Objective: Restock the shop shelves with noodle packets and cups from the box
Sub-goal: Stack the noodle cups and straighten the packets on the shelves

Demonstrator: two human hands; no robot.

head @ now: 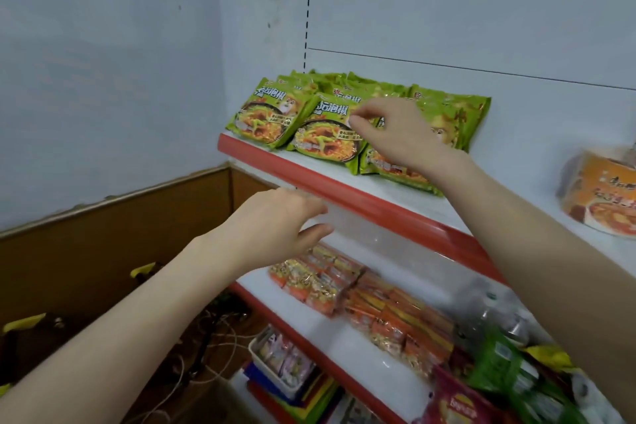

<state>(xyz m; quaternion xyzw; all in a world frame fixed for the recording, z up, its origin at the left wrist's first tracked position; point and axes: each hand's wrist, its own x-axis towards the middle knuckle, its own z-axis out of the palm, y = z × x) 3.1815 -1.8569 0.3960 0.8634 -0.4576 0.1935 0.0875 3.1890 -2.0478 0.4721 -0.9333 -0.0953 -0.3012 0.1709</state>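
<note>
Green noodle packets (347, 103) lie in overlapping rows at the far left end of the top shelf (389, 198). They are flat, glossy plastic pillows with crimped edges, each printed with a bowl of noodles. The shelf is a smooth white board with a rounded red rail (344, 196) along its near edge.

The right hand (395, 138) reaches over the rail, and its thumb and forefinger pinch the upper right corner of the middle packet (323, 138) in the near row. The other fingers are curled loosely above it. The left hand (275, 224) is lower, at the pale strip under the rail. Its fingers are slightly bent, with a narrow gap to the thumb, and it holds nothing. Whether it touches the strip cannot be told.

Far right on the same shelf sits a round orange noodle bowl (599, 196) in crinkled clear wrap. On the lower shelf (309, 317) are small orange packets (378, 306) in tight rows, with clear bottles (495, 317) and soft green bags (509, 368) to the right. Below are a white plastic basket (261, 360) of sachets and pale cables (220, 341) looping on the floor.
</note>
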